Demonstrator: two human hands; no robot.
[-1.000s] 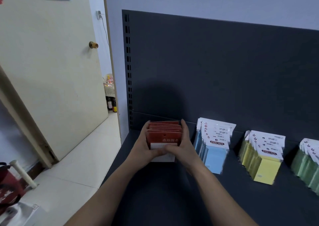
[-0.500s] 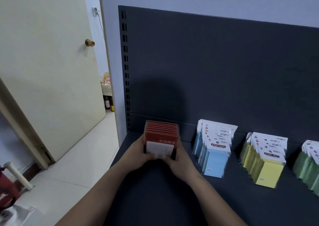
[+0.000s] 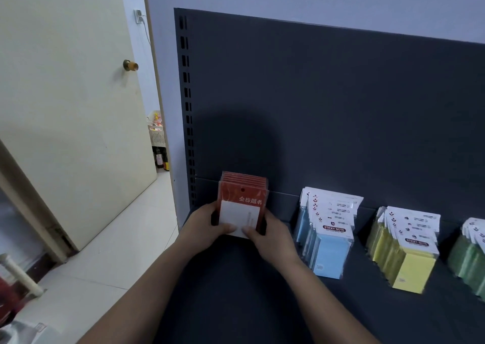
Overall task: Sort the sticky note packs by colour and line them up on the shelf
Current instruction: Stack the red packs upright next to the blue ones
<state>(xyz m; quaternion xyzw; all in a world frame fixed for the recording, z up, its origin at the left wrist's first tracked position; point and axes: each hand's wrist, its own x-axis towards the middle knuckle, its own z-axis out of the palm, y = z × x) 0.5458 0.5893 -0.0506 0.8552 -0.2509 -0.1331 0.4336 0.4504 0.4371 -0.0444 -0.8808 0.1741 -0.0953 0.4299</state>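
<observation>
A stack of several red sticky note packs (image 3: 244, 194) stands upright at the left end of the dark shelf (image 3: 236, 278), against the back panel. My left hand (image 3: 203, 227) grips its left side and my right hand (image 3: 273, 234) its right side, thumbs on the white front label. To the right stand a row of blue packs (image 3: 329, 251), then yellow packs (image 3: 412, 267), then green packs (image 3: 469, 257) cut off at the frame edge.
The dark back panel (image 3: 328, 107) rises behind the packs, with a slotted upright (image 3: 186, 107) at its left. A cream door (image 3: 65, 107) stands open on the left over a tiled floor (image 3: 110, 251). A white handle (image 3: 21, 275) lies at lower left.
Both hands have tilted the red stack upright and pushed it back toward the panel; their grip has slid down from its sides to its lower front. The other rows have not moved.
</observation>
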